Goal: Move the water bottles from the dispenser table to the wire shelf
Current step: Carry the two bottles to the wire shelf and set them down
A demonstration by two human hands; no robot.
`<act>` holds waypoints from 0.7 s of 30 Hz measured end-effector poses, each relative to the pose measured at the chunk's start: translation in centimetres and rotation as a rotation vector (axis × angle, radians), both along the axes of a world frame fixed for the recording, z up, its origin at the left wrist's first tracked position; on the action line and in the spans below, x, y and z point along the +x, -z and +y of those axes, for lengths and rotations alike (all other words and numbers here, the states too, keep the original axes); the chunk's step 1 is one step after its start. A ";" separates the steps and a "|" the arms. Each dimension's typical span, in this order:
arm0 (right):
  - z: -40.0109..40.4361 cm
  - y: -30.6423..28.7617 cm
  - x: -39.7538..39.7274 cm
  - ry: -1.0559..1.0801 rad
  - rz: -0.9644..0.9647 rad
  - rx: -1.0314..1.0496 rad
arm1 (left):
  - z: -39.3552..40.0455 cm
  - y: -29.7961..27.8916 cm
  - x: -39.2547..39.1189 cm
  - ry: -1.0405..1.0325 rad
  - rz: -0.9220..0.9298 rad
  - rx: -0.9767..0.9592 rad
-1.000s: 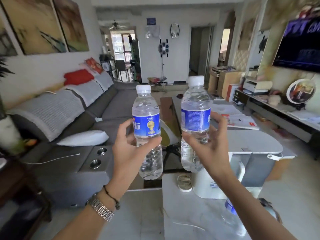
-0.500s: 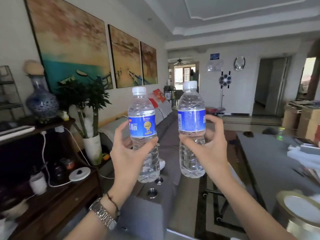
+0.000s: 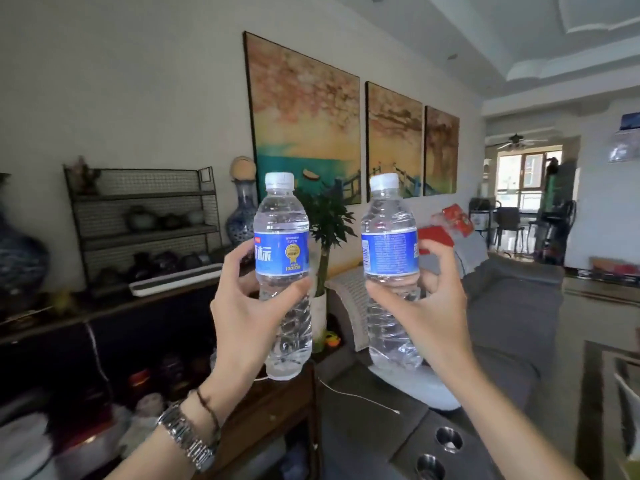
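I hold two clear water bottles with blue labels and white caps, both upright at chest height. My left hand (image 3: 247,317) grips the left bottle (image 3: 282,258) around its middle. My right hand (image 3: 429,306) grips the right bottle (image 3: 389,251) the same way. The black wire shelf (image 3: 145,216) stands against the wall at the left, on a dark wooden sideboard (image 3: 114,306). It holds small teapots on its tiers. The dispenser table is out of view.
A blue-and-white vase (image 3: 242,216) stands right of the shelf, and a white tray (image 3: 176,278) lies at its foot. A potted plant (image 3: 325,230) is behind the bottles. A grey sofa (image 3: 512,306) with cup holders fills the right side.
The view has swung left, away from the white table and the sofa, and the wire shelf has come into sight. Both hands still hold the bottles upright in front of me.
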State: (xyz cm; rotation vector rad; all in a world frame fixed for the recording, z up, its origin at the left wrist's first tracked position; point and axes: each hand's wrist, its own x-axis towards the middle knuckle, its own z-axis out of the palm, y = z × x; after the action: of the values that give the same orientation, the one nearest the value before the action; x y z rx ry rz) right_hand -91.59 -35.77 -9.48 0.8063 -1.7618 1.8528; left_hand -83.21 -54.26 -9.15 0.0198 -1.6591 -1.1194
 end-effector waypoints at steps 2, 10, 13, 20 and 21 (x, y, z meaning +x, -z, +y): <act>-2.4 -0.4 -2.1 -0.055 0.018 -0.005 | -1.7 -0.2 -0.8 -0.069 0.006 0.013; -11.6 -2.7 -9.3 -0.285 0.049 0.009 | -8.0 -2.2 -4.3 -0.307 0.072 0.045; -15.1 -3.4 -11.2 -0.362 0.049 -0.004 | -10.9 -2.7 -5.1 -0.402 0.062 0.030; -25.0 -4.1 -14.6 -0.481 0.028 0.010 | -18.6 -3.6 -7.8 -0.503 0.056 0.033; -26.6 -4.1 -15.1 -0.492 0.027 -0.003 | -20.0 -3.7 -8.3 -0.513 0.056 0.024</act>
State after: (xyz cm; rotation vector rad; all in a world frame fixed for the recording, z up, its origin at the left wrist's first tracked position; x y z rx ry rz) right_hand -106.65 -62.33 -5.36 1.3515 -1.6440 2.1260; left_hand -91.48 -74.25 -5.44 0.4038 -1.4754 -0.7400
